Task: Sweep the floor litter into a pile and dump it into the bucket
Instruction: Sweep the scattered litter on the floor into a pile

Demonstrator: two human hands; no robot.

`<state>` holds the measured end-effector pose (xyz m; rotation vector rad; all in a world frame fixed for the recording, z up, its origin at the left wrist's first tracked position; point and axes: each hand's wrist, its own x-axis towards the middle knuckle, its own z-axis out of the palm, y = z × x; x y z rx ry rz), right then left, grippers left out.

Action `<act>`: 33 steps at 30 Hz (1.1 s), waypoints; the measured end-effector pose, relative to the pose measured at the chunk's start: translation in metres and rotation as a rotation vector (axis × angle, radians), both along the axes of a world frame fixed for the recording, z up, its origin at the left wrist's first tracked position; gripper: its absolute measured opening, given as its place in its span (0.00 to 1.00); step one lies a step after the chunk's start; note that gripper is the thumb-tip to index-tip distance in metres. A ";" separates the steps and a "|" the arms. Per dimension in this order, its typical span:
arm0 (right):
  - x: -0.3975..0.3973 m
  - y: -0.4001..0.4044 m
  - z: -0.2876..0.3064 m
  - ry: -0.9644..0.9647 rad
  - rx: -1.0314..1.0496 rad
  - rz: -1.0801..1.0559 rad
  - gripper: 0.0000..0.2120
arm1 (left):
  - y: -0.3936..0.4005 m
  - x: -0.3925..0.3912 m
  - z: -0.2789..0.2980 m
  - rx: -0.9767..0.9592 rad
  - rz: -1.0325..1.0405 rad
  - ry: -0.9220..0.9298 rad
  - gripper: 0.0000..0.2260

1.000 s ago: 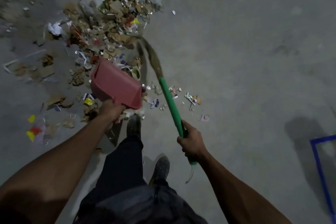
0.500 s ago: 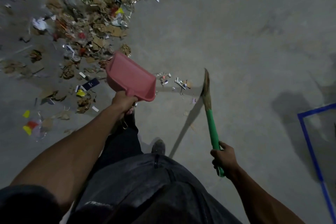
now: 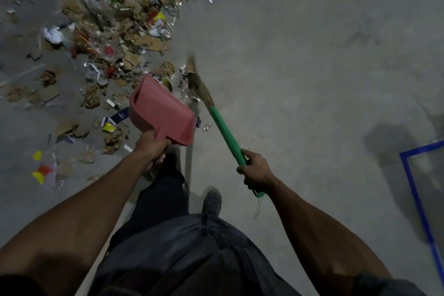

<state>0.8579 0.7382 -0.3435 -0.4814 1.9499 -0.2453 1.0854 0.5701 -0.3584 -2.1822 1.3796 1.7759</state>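
Observation:
A wide litter pile (image 3: 134, 19) of cardboard scraps, paper and wrappers covers the concrete floor at upper left. My left hand (image 3: 150, 146) grips the handle of a pink dustpan (image 3: 161, 113), held tilted above the floor at the pile's near edge. My right hand (image 3: 255, 170) holds the green handle of a broom (image 3: 224, 132). Its straw head (image 3: 199, 84) reaches the small scraps just right of the dustpan. No bucket is in view.
Loose scraps (image 3: 43, 170) lie scattered at the left, apart from the pile. Blue tape (image 3: 418, 202) marks a rectangle on the floor at the right edge. My legs and shoes (image 3: 211, 199) stand below the dustpan. Bare concrete (image 3: 312, 55) stretches to the right.
The broom head swung from the right back toward the dustpan, pushing the small scraps leftward to the pile's edge. The dustpan stayed raised in my left hand.

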 end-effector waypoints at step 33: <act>0.045 0.121 -0.007 -0.006 -0.099 0.118 0.27 | 0.141 0.028 0.018 -0.077 0.186 0.009 0.03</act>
